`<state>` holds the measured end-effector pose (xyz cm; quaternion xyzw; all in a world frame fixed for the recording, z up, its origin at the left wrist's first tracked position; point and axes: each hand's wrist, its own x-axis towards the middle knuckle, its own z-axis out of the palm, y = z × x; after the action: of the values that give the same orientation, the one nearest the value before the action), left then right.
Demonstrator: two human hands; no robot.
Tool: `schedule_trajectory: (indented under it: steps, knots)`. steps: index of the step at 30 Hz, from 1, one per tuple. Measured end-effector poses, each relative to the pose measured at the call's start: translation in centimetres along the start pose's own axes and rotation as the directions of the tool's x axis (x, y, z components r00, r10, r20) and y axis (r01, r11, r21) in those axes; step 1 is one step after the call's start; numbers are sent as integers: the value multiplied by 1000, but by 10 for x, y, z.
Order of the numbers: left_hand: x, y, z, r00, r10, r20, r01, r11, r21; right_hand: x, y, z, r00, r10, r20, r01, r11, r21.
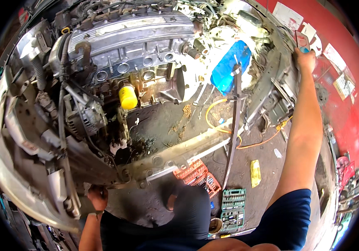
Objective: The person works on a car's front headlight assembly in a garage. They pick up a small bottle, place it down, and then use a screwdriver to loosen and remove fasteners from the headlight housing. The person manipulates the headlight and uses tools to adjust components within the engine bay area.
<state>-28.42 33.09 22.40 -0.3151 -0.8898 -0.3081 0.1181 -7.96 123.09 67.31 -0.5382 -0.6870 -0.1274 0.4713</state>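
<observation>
Stretched far out to the right, my right hand [306, 60] is closed around a phone [302, 41] above the car's side edge. My left hand [98, 198] is low on the left, fingers curled in beside the car's front crossmember [154, 161]; what they grip, if anything, is hidden. Ahead lies a bared engine [137, 31] with round ports along its side. A yellow oil filter [128, 98] sticks out beneath those ports. To the engine's right rests a blue plate-like piece [231, 67], brightly lit.
A long metal bar [234, 125] leans up from the floor to the blue piece. Behind the crossmember lie a red socket set [197, 173] and a green socket set [233, 209]. A yellow hose [210, 117] loops by the bar. Papers lie on a red panel [342, 121] at right.
</observation>
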Motion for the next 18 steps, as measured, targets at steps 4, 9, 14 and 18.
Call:
schedule_trajectory:
  steps: [4,9,14,18]
  knots:
    - [2,13,-12,996,-50,78,47,998,34,42,-3,45,993,74,92,-86,987,133]
    - [4,18,-8,980,-165,110,165,986,10,92,22,96,987,-14,160,-53,912,408]
    - [-3,6,-4,998,-65,17,64,998,14,21,13,61,998,-30,-47,51,836,546]
    - [-8,-19,30,990,139,-22,-140,990,-27,-39,59,15,937,131,-325,74,833,548]
